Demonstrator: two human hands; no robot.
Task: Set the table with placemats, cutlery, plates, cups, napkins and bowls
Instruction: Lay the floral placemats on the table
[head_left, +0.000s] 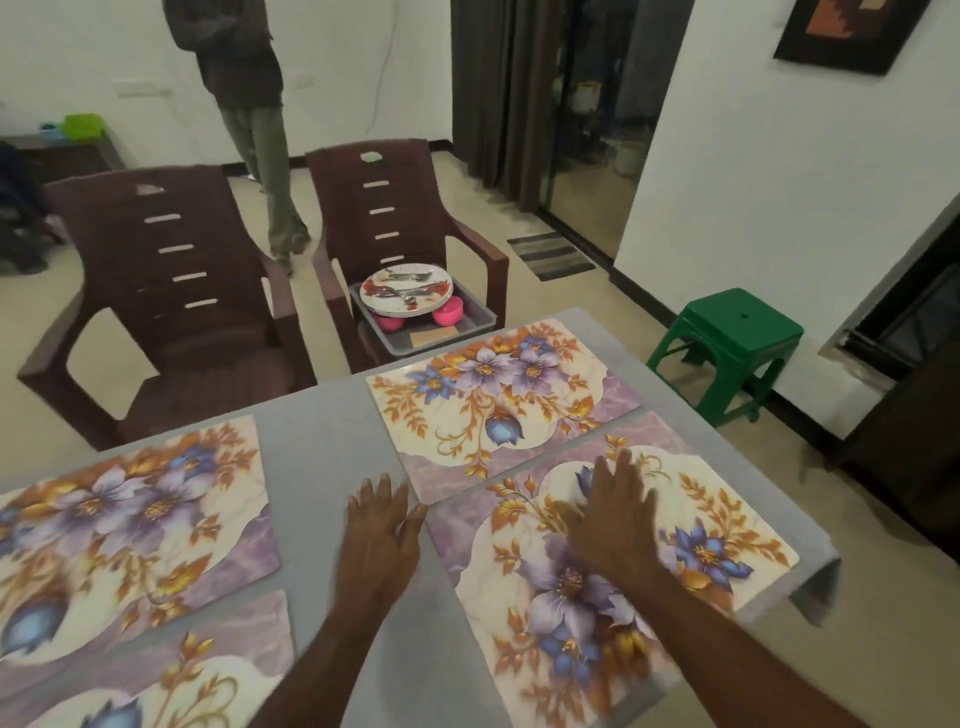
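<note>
The right hand (615, 512), fingers spread, is pressing flat on the placemat (623, 561) at the table's (332, 441) right edge. The left hand (379, 530), also spread, is steadying beside the mat's near-left side. Sliding it square to that edge, without overlapping the neighbouring mat (498, 395), seems best.

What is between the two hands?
In the head view, between the left hand and the right hand lie a strip of grey tablecloth and the near-right placemat's left edge.

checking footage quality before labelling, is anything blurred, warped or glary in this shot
Head view: the right hand is smeared by motion over the near right placemat, while the left hand is sharper; wide-angle distortion bows the wall edges and tilts the chairs; light is dim and soft, with a faint sheen on the far right placemat; the doorway is dark.
</note>
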